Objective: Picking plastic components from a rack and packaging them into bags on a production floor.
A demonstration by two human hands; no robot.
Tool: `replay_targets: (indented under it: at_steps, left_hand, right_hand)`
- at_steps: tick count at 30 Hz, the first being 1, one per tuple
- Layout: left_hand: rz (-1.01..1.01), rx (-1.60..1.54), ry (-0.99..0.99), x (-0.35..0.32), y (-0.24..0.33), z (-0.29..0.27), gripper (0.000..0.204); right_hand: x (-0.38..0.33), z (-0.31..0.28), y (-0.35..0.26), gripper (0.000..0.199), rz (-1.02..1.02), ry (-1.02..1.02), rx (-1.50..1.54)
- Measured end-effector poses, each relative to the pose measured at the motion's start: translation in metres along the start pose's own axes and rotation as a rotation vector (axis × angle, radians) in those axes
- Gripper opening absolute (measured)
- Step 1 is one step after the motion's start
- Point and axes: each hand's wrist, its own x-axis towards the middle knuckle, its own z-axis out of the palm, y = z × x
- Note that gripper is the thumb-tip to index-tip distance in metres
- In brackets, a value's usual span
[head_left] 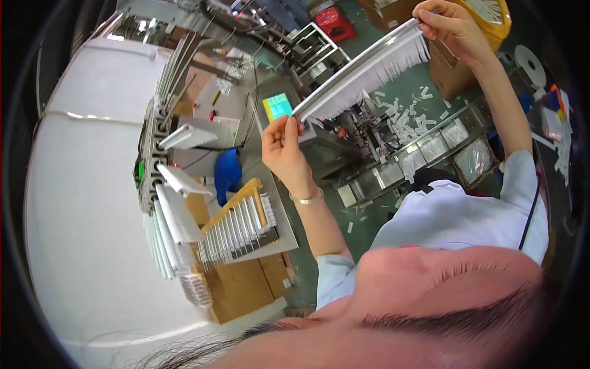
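Both of my hands hold a long thin metal rod [359,63] at its two ends, with a dense row of narrow white strips [375,77] hanging from it. The rod is raised and slants up from left to right. My left hand [286,150] pinches the lower left end between thumb and fingers, near a small lit screen [277,107]. At the upper right end, my right hand [458,31] grips the rod with closed fingers. What exactly the strips are cannot be made out.
Left of my left arm, a wooden rack [228,212] carries several metal rods with white pieces. A blue cloth [228,175] lies beside it. Beneath the held rod runs a conveyor [393,171] with clear packs, and white scraps [409,120] are scattered nearby. Cardboard boxes [243,283] stand below the rack.
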Motion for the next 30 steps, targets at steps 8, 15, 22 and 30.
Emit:
replay_targets:
  at_steps: [8,15,22,30]
  left_hand:
    - [0.033,-0.25,0.188,0.034,-0.01,0.003,0.023]
    - [0.15,-0.336,0.381,0.083,-0.003,0.024,0.031]
    - [0.237,-0.183,0.422,0.123,0.01,0.016,0.042]
    - [0.308,-0.076,0.45,0.147,0.019,0.017,0.042]
  right_hand:
    - [0.047,-0.019,0.038,0.022,-0.029,-0.093,-0.072]
    - [0.104,0.031,0.032,0.01,-0.209,-0.095,0.042]
    - [0.195,0.001,0.098,0.008,-0.74,-0.525,0.504]
    - [0.174,0.044,0.038,0.008,-0.508,-0.268,0.12]
